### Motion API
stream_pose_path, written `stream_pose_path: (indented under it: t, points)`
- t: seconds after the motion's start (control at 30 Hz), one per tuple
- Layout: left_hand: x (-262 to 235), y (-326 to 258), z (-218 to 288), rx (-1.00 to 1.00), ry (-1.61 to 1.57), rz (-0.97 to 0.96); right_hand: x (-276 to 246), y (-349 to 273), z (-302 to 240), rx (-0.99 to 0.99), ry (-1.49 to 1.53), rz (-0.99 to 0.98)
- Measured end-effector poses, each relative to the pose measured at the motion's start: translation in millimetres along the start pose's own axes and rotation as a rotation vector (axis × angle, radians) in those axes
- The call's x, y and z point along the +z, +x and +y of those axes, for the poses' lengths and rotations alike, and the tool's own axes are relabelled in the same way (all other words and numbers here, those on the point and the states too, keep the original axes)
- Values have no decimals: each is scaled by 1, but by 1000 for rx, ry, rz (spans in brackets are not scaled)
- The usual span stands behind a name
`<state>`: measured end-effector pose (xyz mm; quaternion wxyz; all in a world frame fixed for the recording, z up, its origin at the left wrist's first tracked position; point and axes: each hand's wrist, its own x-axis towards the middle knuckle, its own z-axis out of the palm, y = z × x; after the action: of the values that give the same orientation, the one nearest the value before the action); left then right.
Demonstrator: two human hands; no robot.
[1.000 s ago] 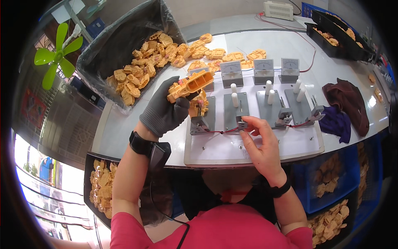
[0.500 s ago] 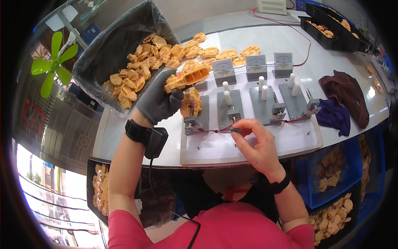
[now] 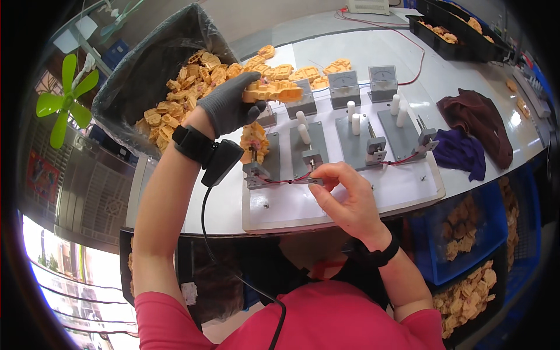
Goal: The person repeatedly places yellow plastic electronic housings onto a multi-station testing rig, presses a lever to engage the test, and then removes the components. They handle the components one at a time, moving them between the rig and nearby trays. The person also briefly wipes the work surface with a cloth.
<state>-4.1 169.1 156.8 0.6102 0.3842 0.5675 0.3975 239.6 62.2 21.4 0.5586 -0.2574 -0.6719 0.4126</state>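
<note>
Grey-gloved, grips an orange housing [image 3: 272,91] in the curled left hand [image 3: 228,106] above the surface [image 3: 224,204], apparently leaving room to steady a grey block [image 3: 316,181] pinched in the nearly closed right hand [image 3: 353,201].

Left hand [image 3: 228,104]: some gloved fingers lost behind the part.
Part [image 3: 274,91]: one end covered by the glove.
Right hand [image 3: 349,198]: fingertips overlap the clamp; whether they pinch or only touch it, cannot tell.
Clamp [image 3: 312,160]: near end partly covered by those fingertips.
Meters [image 3: 342,88]: scale marks too small to read; leftmost one mostly hidden behind the part and glove.
Pile [image 3: 175,105]: partly behind the left arm.
Power box [image 3: 368,7]: top cut off by the upper edge.
Shirt [image 3: 326,318]: cut off by the lower edge.
Cable [image 3: 282,315]: leaves at the lower edge.
Window [image 3: 73,280]: washed out by glare.
</note>
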Motion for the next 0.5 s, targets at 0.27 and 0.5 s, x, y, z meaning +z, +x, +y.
stream_pose_path:
  t: [0.27, 0.5]
  points:
    - [-10, 3, 5, -61, 83, -59, 1, -1, 2, 17, 23, 13]
    - [-6, 5, 7, -106, 110, 27, 0, 0, -1, 3, 7, 7]
